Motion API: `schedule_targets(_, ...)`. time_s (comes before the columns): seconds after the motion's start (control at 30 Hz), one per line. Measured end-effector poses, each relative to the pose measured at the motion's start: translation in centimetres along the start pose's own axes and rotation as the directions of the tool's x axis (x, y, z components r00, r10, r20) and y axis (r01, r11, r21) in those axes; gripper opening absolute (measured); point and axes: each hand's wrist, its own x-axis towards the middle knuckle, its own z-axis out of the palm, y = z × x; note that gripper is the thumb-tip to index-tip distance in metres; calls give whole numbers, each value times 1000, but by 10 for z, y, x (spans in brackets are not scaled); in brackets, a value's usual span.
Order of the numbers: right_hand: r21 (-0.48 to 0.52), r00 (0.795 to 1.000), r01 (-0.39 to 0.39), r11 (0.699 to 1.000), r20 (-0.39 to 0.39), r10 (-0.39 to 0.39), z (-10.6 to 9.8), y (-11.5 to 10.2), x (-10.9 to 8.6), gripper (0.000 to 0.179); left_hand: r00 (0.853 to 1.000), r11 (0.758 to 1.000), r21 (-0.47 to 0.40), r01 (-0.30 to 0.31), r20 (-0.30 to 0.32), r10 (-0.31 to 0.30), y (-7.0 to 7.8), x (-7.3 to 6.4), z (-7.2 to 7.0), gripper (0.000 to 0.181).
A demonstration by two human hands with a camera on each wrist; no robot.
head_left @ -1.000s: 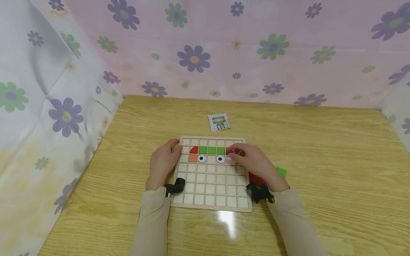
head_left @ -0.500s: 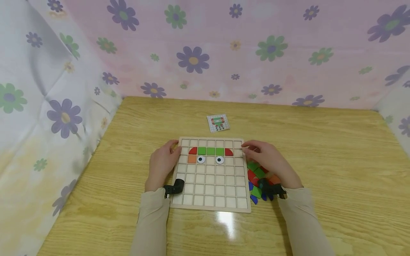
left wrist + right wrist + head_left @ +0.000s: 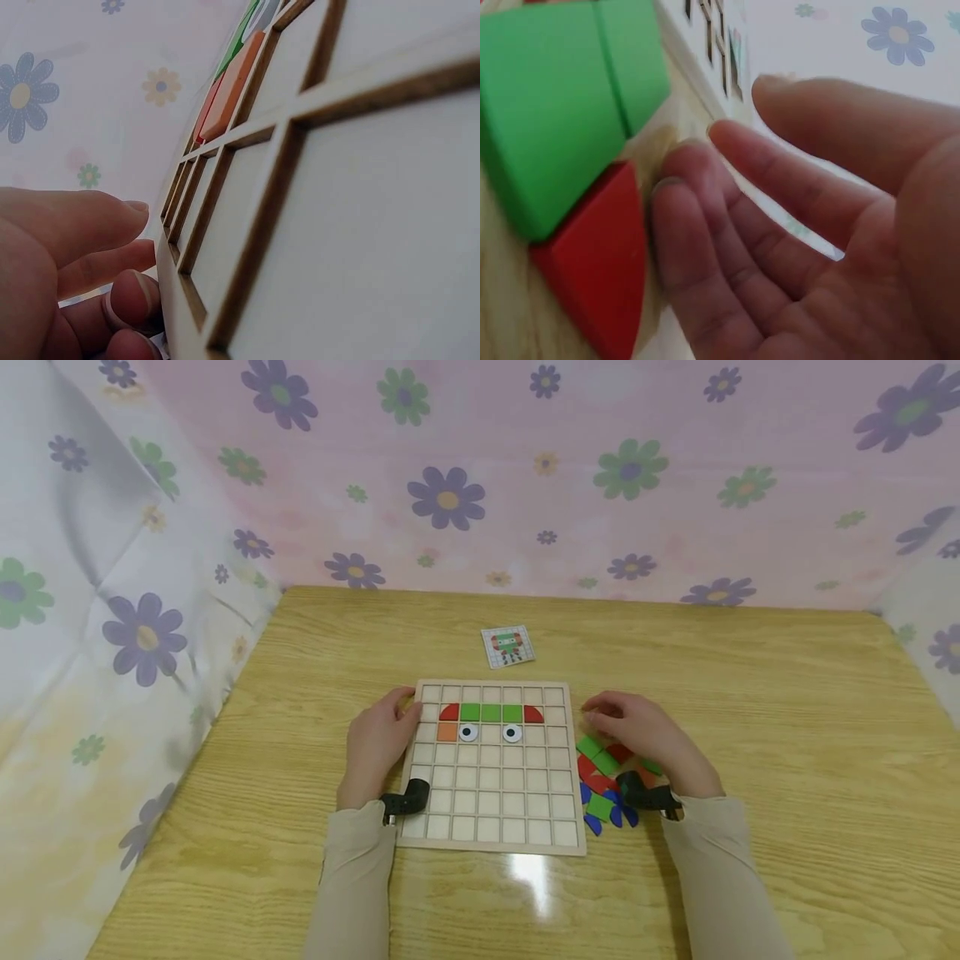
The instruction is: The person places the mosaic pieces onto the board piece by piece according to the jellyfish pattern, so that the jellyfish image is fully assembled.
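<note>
A wooden grid board [image 3: 480, 850] lies flat on the table. Its upper cells hold a red quarter-round tile [image 3: 450, 712], a row of green square tiles [image 3: 491, 713], another red quarter-round tile [image 3: 532, 715], an orange square tile [image 3: 447, 732] and two eye tiles [image 3: 512, 733]. Against the board's left edge rests my left hand [image 3: 375, 739], its fingers loosely bent; in the left wrist view the thumb [image 3: 112, 214] stays beside the frame. My right hand [image 3: 648, 735] hovers just right of the board, fingers loosely curled around nothing, near loose green tiles [image 3: 547, 112] and a red tile [image 3: 604, 262].
Loose red, green and blue tiles [image 3: 600, 808] form a pile along the board's right side, partly under my right wrist. Behind the board lies a small picture card [image 3: 507, 647] with a tile figure on a grid. Flowered cloth [image 3: 517, 485] closes off the back and sides.
My right hand has let go of the red quarter-round tile in the board's second row and drawn back right, past the board's edge. The left hand stays at the left edge.
</note>
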Motion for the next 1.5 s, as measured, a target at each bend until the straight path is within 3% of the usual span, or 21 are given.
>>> schedule_targets(0.13,-24,999,35,999,12,-35,0,1,-3,35,1000,1000,-4,11,7,-11,-1,-1,0,38)
schedule_targets(0.33,-124,992,115,986,-41,-121,1,6,-12,30,1000,1000,6,-1,-6,1,-2,0,0,38)
schedule_targets(0.53,-168,981,186,968,-26,-193,2,11,-19,27,1000,1000,9,-8,-8,8,-3,1,1,37)
schedule_targets(0.8,-152,982,188,970,-1,-190,-1,18,-23,33,1000,1000,3,-4,0,4,-3,0,0,38)
schedule_targets(1.2,-190,970,244,951,47,-240,3,19,-24,34,1000,1000,6,6,22,-6,-1,1,3,39)
schedule_targets(1.5,-217,968,250,944,83,-237,2,15,-22,37,1000,1000,6,1,8,-1,0,1,1,38)
